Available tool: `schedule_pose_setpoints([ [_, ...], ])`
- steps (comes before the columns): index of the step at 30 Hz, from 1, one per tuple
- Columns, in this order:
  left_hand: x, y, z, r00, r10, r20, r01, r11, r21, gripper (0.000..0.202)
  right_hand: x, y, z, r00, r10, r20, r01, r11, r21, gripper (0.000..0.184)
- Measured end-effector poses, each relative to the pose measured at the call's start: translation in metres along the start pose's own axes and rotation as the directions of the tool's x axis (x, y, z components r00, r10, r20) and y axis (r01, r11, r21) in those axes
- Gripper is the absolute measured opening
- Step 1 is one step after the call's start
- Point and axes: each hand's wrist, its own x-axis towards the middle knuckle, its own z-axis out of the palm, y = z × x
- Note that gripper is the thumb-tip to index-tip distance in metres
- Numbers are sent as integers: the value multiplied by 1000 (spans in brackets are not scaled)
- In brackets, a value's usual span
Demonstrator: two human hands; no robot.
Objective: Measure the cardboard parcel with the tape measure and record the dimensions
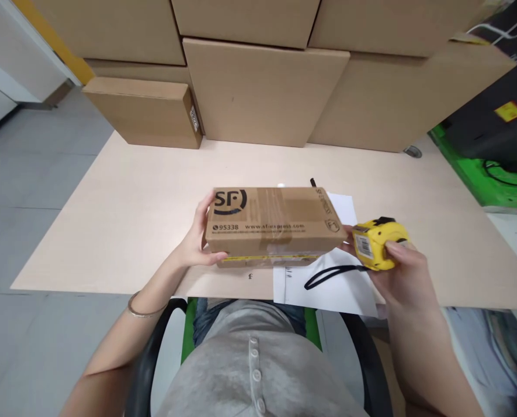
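A taped brown cardboard box [271, 217] with black SF print is held above the near part of the table, its front side facing me. My left hand [200, 234] grips its left end, with the thumb on the front side. In my right hand [400, 269] is a yellow tape measure [378, 243], its black wrist strap [332, 273] hanging to the left over paper. Some right-hand fingers reach the box's right end, partly hidden behind the tape measure. White paper sheets [328, 292] lie under and beside the box. A dark pen-like tip [313, 182] shows behind it.
Large cardboard boxes [262, 98] stand along the table's back edge. A smaller flat carton [149, 113] stands at the back left. The pale wooden table [123, 220] ends close to my body. Black equipment [493, 110] and a green surface [471, 174] are at the right.
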Motion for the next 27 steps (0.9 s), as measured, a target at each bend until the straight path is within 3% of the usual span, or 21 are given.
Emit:
schedule_pose_setpoints([
  [3, -6, -5, -13, 992, 33, 118, -38, 998, 48, 117, 4, 0, -5, 998, 0, -56, 0, 1000, 8, 18],
  [6, -10, 1, -22, 987, 24, 162, -30, 999, 34, 125, 8, -19, -3, 993, -72, -96, 67, 996, -54, 26],
  [8, -8, 9, -23, 989, 3, 150, 4, 999, -41, 129, 13, -41, 7, 987, -157, -33, 150, 976, -159, 32],
  [10, -1, 16, -19, 995, -15, 98, 29, 990, -140, 119, 21, -64, 28, 960, -263, 95, 279, 911, -304, 37],
  [12, 9, 24, -11, 999, -38, 18, 41, 975, -218, 98, 31, -83, 58, 887, -362, 287, 457, 779, -428, 42],
  [16, 26, 34, 9, 969, -234, -73, 196, 920, -341, 82, 54, -99, 128, 690, -272, 670, 686, 541, -486, 39],
  [18, 29, 35, 16, 940, -320, -115, 242, 867, -435, 80, 63, -97, 155, 582, -215, 785, 768, 462, -443, 35],
  [20, 29, 32, 19, 915, -374, -153, 251, 823, -509, 79, 69, -93, 173, 510, -165, 844, 807, 431, -404, 32],
  [22, 27, 27, 19, 917, -362, -167, 229, 822, -521, 72, 71, -90, 181, 494, -118, 862, 808, 430, -404, 28],
  [24, 25, 18, 16, 948, -275, -158, 174, 869, -464, 61, 71, -89, 179, 508, -94, 856, 796, 432, -425, 25],
  [27, 22, 5, 9, 985, -145, -96, 102, 929, -355, 49, 69, -92, 158, 560, -95, 823, 769, 429, -474, 25],
])
